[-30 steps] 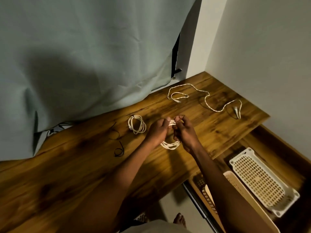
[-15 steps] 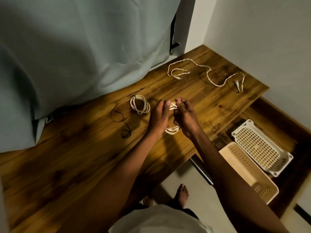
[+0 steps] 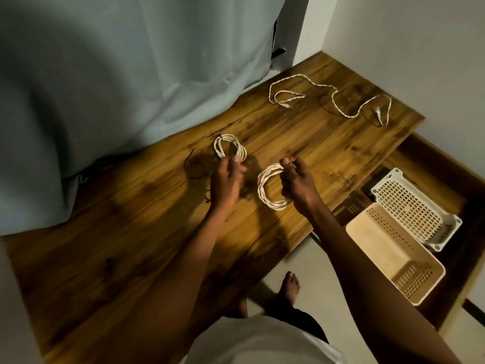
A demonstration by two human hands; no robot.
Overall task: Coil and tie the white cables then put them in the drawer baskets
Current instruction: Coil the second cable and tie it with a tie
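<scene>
My right hand [image 3: 298, 183] is shut on a coiled white cable [image 3: 263, 191], holding it by the top of its loops just above the wooden desk [image 3: 147, 232]. My left hand [image 3: 227, 179] is blurred, apart from that coil, with its fingertips at the near edge of a second coiled white cable [image 3: 230, 149] lying on the desk. It holds nothing that I can see. A third white cable [image 3: 332, 97] lies loose and uncoiled at the back right. In the open drawer at the right sit a white basket [image 3: 417, 214] and a beige basket [image 3: 391, 256].
Thin black ties [image 3: 194, 168] lie on the desk left of my left hand. A grey-blue curtain [image 3: 118, 88] hangs over the desk's back edge. White walls close the right corner. My bare foot [image 3: 290, 286] stands on the floor below the desk edge.
My left hand has let go of the coil and moved left toward the coiled cable on the desk. My right hand now holds the coil alone.
</scene>
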